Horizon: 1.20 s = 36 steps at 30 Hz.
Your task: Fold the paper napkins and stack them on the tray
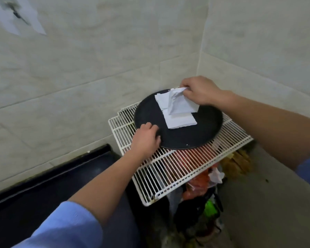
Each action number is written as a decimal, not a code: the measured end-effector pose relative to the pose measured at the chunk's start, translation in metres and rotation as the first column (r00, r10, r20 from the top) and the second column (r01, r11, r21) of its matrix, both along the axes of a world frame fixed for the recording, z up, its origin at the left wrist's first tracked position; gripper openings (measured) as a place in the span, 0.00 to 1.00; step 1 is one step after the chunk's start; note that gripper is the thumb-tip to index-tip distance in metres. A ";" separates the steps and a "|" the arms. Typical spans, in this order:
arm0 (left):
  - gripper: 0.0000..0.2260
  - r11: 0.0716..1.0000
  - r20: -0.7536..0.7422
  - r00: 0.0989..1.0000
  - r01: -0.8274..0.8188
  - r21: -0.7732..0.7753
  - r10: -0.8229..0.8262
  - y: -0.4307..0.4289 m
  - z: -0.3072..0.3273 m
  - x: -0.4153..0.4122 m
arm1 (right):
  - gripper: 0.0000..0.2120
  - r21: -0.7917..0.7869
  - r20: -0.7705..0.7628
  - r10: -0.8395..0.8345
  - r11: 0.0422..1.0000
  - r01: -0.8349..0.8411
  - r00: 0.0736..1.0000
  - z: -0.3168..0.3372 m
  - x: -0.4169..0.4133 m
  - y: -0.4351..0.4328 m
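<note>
Hands | right hand (pixel 199 91) pinched napkin (pixel 179 102) corner, held above tray (pixel 186 138) | left hand (pixel 147 136) gripped tray rim, wrist over wire rack (pixel 168 169)

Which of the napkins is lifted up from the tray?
The napkin pinched by the right hand; the other napkins lie flat on the black tray.

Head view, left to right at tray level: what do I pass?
In order: black countertop edge → left hand holding the round black tray by its rim → flat stack of white folded paper napkins → right hand pinching a raised white napkin.
</note>
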<state>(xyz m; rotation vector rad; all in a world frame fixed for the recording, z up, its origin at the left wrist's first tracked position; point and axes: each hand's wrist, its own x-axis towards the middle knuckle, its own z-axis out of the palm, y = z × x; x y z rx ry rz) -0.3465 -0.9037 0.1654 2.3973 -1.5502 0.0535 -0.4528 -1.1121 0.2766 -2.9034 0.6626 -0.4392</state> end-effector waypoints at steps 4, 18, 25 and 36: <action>0.14 0.990 -0.011 0.993 -0.118 0.073 0.119 -0.031 -0.009 0.000 | 0.10 0.003 -0.069 0.099 0.995 -0.099 0.993 -0.007 0.046 -0.050; 0.16 0.976 -0.043 0.976 -0.215 -0.045 0.213 -0.040 -0.028 -0.004 | 0.12 0.117 -0.202 0.206 0.976 -0.186 0.957 -0.097 0.143 -0.126; 0.14 0.973 -0.068 0.972 -0.227 -0.034 0.224 -0.040 -0.027 -0.003 | 0.17 0.049 -0.140 0.202 0.979 -0.196 0.969 -0.111 0.139 -0.122; 0.16 0.985 -0.076 0.982 -0.170 0.043 0.172 -0.031 -0.020 0.004 | 0.08 0.188 -0.040 0.309 0.936 -0.297 0.950 -0.043 0.125 -0.103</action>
